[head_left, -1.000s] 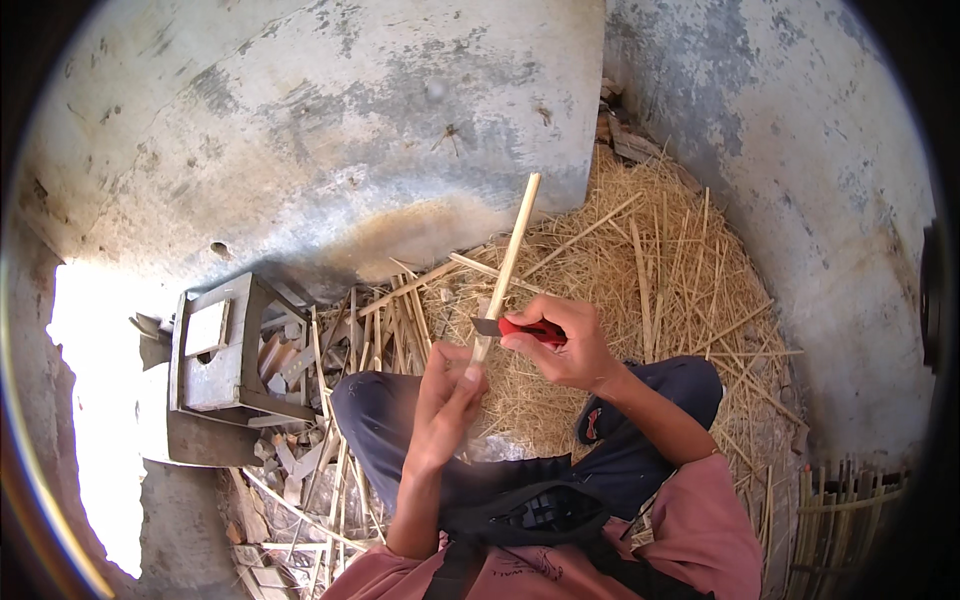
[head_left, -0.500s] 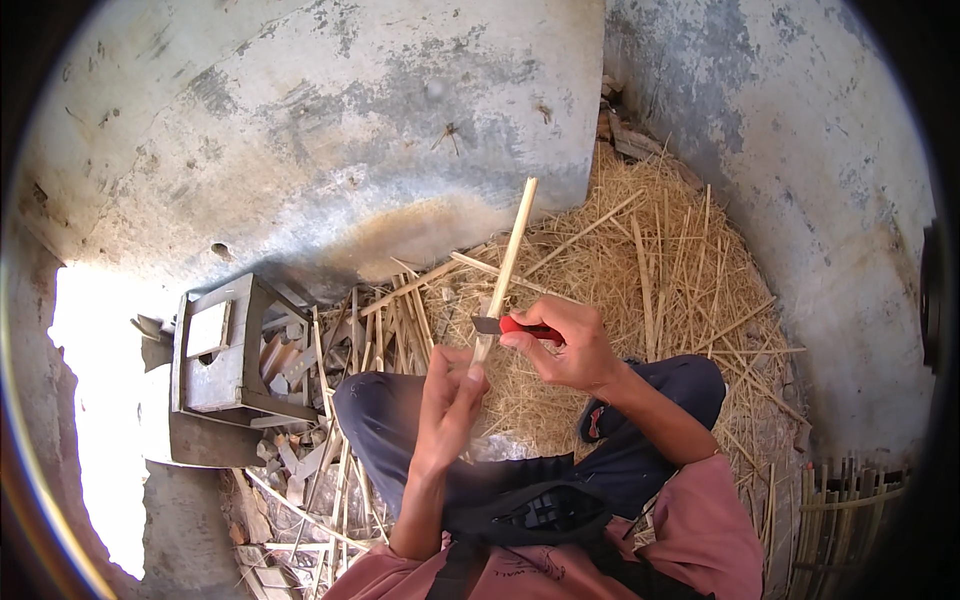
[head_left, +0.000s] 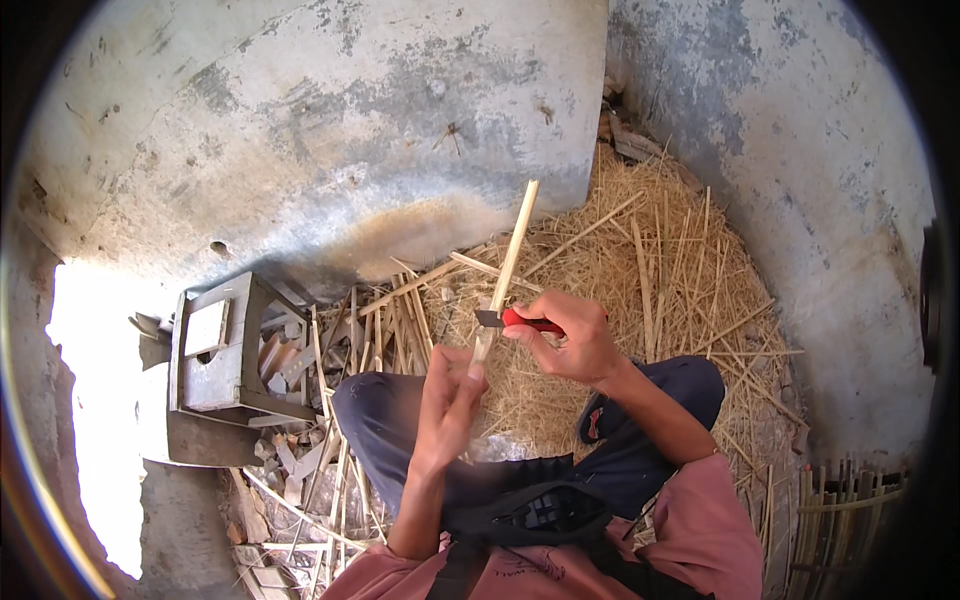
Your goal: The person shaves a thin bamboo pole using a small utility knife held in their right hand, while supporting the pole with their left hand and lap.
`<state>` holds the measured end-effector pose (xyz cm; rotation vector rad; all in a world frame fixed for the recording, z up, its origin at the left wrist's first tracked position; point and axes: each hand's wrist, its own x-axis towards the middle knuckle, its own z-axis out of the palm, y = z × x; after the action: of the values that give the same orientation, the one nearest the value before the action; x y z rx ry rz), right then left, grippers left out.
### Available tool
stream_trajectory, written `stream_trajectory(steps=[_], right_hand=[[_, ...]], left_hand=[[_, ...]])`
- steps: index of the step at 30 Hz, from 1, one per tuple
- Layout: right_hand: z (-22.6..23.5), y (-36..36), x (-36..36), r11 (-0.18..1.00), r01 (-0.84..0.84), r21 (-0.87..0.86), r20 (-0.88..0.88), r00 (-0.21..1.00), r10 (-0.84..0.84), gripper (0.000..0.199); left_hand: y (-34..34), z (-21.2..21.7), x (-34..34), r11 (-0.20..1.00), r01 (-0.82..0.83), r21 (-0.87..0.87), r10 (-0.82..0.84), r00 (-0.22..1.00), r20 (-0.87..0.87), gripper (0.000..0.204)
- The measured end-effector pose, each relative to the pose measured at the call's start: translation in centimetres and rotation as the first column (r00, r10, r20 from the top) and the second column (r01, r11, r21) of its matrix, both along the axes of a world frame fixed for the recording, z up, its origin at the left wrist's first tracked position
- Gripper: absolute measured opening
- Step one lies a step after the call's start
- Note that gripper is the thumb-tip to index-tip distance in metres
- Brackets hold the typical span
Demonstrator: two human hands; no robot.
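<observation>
My left hand (head_left: 452, 392) is closed round the lower end of a pale split strip, which looks like bamboo (head_left: 516, 246). The strip slants upward and a little right, its far end free in front of the wall. In my right hand (head_left: 572, 336) is a short-bladed knife (head_left: 514, 318) with a red handle, fingers wrapped round it. Its dark, broad blade lies across the strip just above my left hand. Part of the handle is hidden by my fingers.
Straw-like shavings (head_left: 600, 270) and loose strips cover the floor ahead and to the right. A wooden box frame (head_left: 222, 350) stands at left beside rubble and more strips. Worn walls (head_left: 380, 120) rise ahead and right. An upright bundle of thin sticks (head_left: 850, 520) is at lower right.
The knife and my right hand have shifted very slightly up and right along the strip. My left hand keeps its hold in nearly the same place.
</observation>
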<state>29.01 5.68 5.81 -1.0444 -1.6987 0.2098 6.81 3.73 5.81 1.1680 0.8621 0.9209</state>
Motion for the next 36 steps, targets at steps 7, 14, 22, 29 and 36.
stream_trajectory(steps=[7, 14, 22, 29, 36], right_hand=[[0.1, 0.5, 0.5, 0.999, 0.047, 0.009, -0.020, 0.999, -0.047, 0.020], [0.3, 2.3, 3.3, 0.972, 0.210, -0.106, -0.066, 0.974, -0.218, 0.020], [0.6, 6.4, 14.9, 0.808, 0.547, -0.220, -0.112, 0.809, -0.577, 0.026], [-2.3, 5.6, 14.7, 0.767, 0.503, -0.398, 0.138, 0.859, -0.493, 0.025], [0.8, 3.6, 9.3, 0.904, 0.161, -0.397, -0.149, 0.960, -0.236, 0.030]], left_hand=[[-0.2, -0.8, -0.3, 1.000, -0.001, 0.006, 0.001, 1.000, -0.023, 0.016], [-0.9, -2.2, -1.6, 0.999, 0.040, 0.011, -0.040, 0.998, -0.048, 0.014], [-3.4, -2.9, -3.7, 0.991, 0.112, -0.067, -0.117, 0.991, -0.070, 0.015], [-2.0, -4.3, -3.9, 0.984, -0.122, 0.129, 0.141, 0.979, -0.148, 0.019], [-1.7, -2.4, -2.6, 0.956, -0.209, 0.204, 0.252, 0.944, -0.214, 0.026]])
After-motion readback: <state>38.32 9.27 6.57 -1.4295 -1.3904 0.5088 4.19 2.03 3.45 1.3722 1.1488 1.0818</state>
